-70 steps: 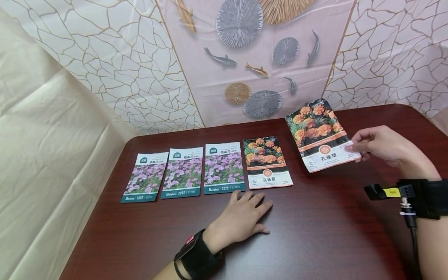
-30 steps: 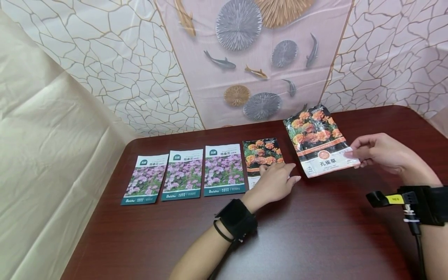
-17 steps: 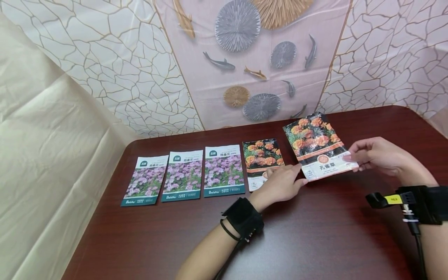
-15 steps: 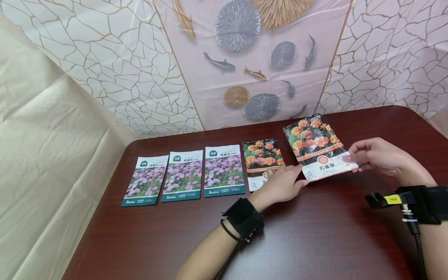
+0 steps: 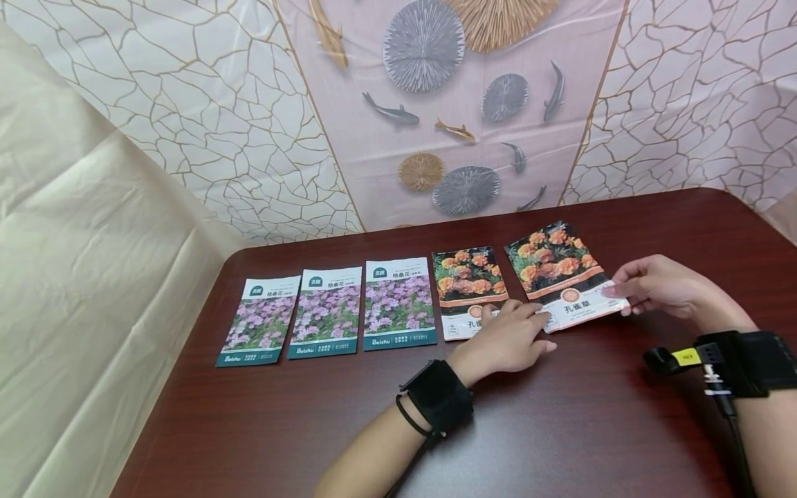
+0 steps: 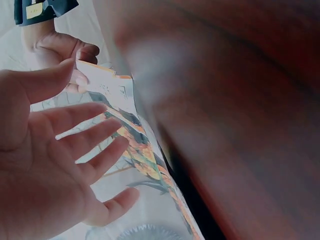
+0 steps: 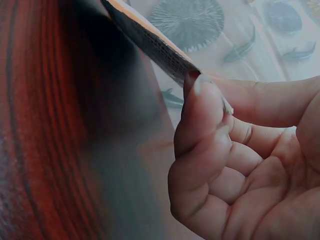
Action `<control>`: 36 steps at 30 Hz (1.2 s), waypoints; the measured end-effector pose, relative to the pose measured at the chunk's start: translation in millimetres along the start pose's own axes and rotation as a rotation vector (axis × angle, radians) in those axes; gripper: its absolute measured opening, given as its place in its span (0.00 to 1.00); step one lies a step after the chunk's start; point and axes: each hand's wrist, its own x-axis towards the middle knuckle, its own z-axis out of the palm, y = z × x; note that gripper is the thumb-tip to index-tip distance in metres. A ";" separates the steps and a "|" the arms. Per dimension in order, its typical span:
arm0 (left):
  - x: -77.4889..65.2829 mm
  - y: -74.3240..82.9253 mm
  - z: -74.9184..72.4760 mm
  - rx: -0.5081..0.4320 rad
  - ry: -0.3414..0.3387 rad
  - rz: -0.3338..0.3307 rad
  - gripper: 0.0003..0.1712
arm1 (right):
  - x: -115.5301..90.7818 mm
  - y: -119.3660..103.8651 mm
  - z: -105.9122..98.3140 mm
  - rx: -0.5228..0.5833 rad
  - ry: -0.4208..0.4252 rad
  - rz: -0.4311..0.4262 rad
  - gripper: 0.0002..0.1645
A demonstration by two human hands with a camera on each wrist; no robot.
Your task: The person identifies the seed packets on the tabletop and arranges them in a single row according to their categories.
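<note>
My right hand [image 5: 663,290] pinches the lower right corner of an orange-flowered seed packet [image 5: 557,273] between thumb and fingers. The right wrist view has this packet [image 7: 155,45] edge-on, tilted up off the table. My left hand [image 5: 506,339] lies over the bottom of a second orange-flowered seed packet [image 5: 462,273], which is flat on the table. Its fingers are spread, with fingertips right at the near left corner of the held packet. In the left wrist view, the left fingers [image 6: 95,145] are loosely extended and grip nothing.
Left of the orange packets lie three purple-flowered seed packets [image 5: 398,304] in a row on the dark red wooden table [image 5: 560,429]. Patterned cloth [image 5: 386,173] hangs behind the table, and a cream cloth [image 5: 93,277] hangs along its left side.
My right hand has lowered the held packet toward the table. The left hand has moved right and forward, from the front of the row to between the two orange packets.
</note>
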 end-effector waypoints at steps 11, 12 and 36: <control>-2.1 8.4 4.2 0.124 -0.137 0.006 0.31 | 2.8 1.5 7.5 -0.072 -0.040 0.044 0.08; -2.2 8.7 4.4 0.127 -0.144 0.003 0.31 | 2.4 1.0 7.9 -0.087 -0.044 0.048 0.09; -6.2 11.2 6.5 0.168 -0.147 0.005 0.31 | -1.9 -3.7 13.1 -0.370 -0.107 0.016 0.15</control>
